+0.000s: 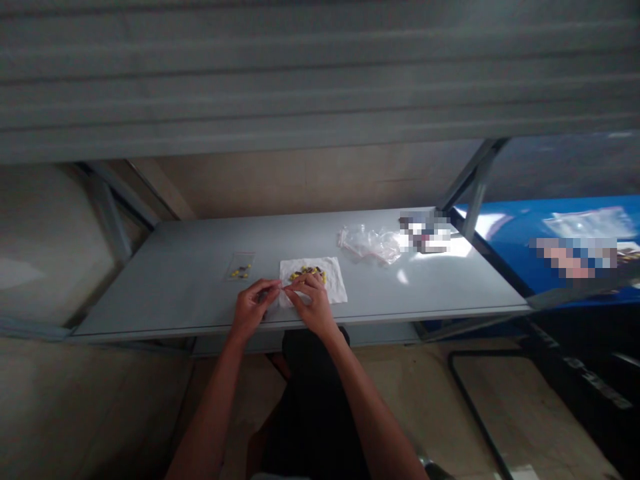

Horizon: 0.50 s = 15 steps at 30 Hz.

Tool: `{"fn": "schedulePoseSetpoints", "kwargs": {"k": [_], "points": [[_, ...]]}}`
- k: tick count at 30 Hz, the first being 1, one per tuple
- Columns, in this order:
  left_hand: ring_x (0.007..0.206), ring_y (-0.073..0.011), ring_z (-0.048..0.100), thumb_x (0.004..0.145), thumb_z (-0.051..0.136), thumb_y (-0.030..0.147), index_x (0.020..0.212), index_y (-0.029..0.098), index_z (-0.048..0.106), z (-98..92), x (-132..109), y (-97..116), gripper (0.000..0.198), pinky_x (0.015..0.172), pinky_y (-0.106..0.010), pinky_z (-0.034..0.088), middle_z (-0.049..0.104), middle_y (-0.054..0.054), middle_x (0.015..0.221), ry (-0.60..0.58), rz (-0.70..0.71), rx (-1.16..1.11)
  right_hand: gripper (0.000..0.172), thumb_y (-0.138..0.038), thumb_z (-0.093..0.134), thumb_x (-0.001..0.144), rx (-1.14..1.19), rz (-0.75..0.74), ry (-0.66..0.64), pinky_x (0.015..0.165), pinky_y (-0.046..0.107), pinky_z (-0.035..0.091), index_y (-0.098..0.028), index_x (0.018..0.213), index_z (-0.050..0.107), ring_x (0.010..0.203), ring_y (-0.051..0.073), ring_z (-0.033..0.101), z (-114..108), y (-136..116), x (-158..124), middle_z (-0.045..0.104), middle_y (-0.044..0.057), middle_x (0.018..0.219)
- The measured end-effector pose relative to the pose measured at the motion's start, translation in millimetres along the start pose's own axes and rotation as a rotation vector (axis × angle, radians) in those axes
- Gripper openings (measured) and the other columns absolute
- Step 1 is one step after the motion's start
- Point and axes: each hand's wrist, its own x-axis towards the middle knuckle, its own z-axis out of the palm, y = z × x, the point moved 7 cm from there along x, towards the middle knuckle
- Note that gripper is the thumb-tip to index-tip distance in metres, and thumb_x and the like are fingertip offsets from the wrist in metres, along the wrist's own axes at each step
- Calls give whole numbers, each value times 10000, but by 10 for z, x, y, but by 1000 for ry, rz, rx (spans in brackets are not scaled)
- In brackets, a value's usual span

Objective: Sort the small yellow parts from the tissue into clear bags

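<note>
My left hand point(254, 303) and my right hand point(309, 299) meet near the front edge of the grey shelf, fingertips pinched close together. Between them they hold what looks like a small clear plastic bag point(273, 301), mostly hidden by the fingers. Behind my right hand, a white cloth point(336, 283) lies flat with a pile of small yellow and dark brown pieces point(307, 273) on it; the hand covers part of the pile. To the left of the cloth rests a small clear zip bag point(241, 267) with several yellow and dark pieces inside.
Crumpled clear plastic bags point(370, 243) lie right of the cloth, with a blurred-out item point(426, 231) beyond. An upper metal shelf point(300, 80) hangs low overhead. Metal posts point(477, 187) stand at the sides. A blue table point(500, 250) adjoins on the right, holding plastic bags point(590, 223).
</note>
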Motion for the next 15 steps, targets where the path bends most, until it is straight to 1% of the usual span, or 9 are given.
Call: {"fn": "schedulePoseSetpoints", "kwargs": {"k": [2,4,6,7,9,11,15], "points": [[988,-207,677,845,718,406,1034,200,773,-7,-1,-10,285,896,-295,503,743,-65,1030,5,-4,-12,124,-250,636,950,-10,-3,21,919,397,425,-234,939,759,962,205,564,-6,3,-4,661,48,950],[970,-201,676,837,727,402,1031,201,774,-22,-3,-35,283,881,-287,506,743,-62,1018,25,-14,-34,157,-229,597,966,-55,26,109,917,397,425,-228,954,753,958,206,557,-52,31,-24,662,50,944],[951,-198,678,821,743,402,1027,198,774,-43,-5,-72,292,872,-288,512,746,-64,1009,58,-30,-61,193,-195,559,972,-146,80,213,908,399,425,-219,960,749,959,217,538,-102,73,-60,655,63,943],[944,-199,678,812,750,403,1027,197,775,-53,-6,-91,299,867,-291,516,747,-66,1006,75,-39,-75,205,-174,548,967,-202,106,242,902,398,426,-217,967,749,968,225,525,-108,91,-77,649,72,957],[941,-203,681,796,762,408,1027,195,775,-66,-8,-121,315,865,-299,522,750,-71,1007,100,-53,-98,224,-137,548,945,-318,141,239,907,402,423,-220,998,749,999,243,496,-76,114,-97,632,90,1014],[949,-207,683,787,769,410,1028,195,775,-65,-8,-133,324,869,-303,526,752,-74,1009,103,-61,-111,233,-121,561,926,-413,157,195,928,416,414,-218,1030,746,1030,260,468,-18,128,-99,611,103,1073],[953,-199,680,795,762,401,1025,202,774,-51,-7,-117,304,892,-300,518,751,-64,1008,88,-61,-110,192,-129,578,918,-506,175,142,938,444,405,-199,997,739,1018,272,439,45,152,-91,590,118,1081]]}}
